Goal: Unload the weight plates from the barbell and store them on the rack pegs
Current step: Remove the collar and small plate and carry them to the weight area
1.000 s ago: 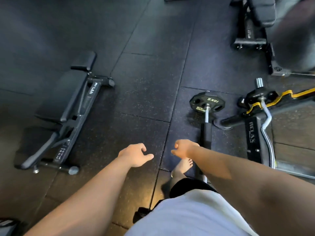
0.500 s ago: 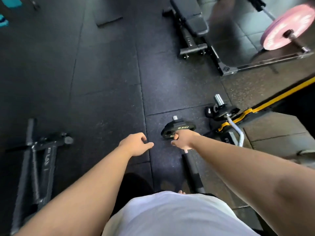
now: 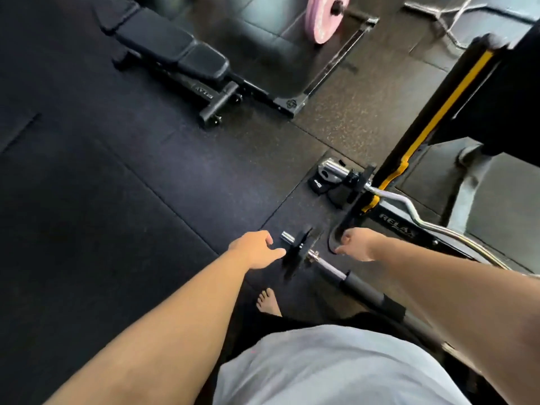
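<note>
Since earlier, my right hand (image 3: 357, 245) has left the plate (image 3: 297, 250), which sits on the barbell (image 3: 330, 268) end. Right and left hand (image 3: 253, 250) flank it, loosely curled and empty, ready to slide it off.

floor (image 3: 117, 200): dark rubber tiles with visible seams; a browner speckled patch on the right side
barbell (image 3: 330, 268): down low near the middle, with a foam sleeve on the shaft
black plate (image 3: 296, 249): on the barbell's far end, standing on its edge on the tile
bare foot (image 3: 267, 302): flat on the floor, just this side of the plate
bench (image 3: 175, 51): black padded one, up top left on its crossbar feet
pink plate (image 3: 323, 16): top centre, standing upright on a bar
RELAX frame (image 3: 397, 223): black base on the right, carrying a chrome curl bar (image 3: 409, 206)
black glove-looking thing (image 3: 324, 184): lying under the curl bar's end; too blurry to tell what it really is
</note>
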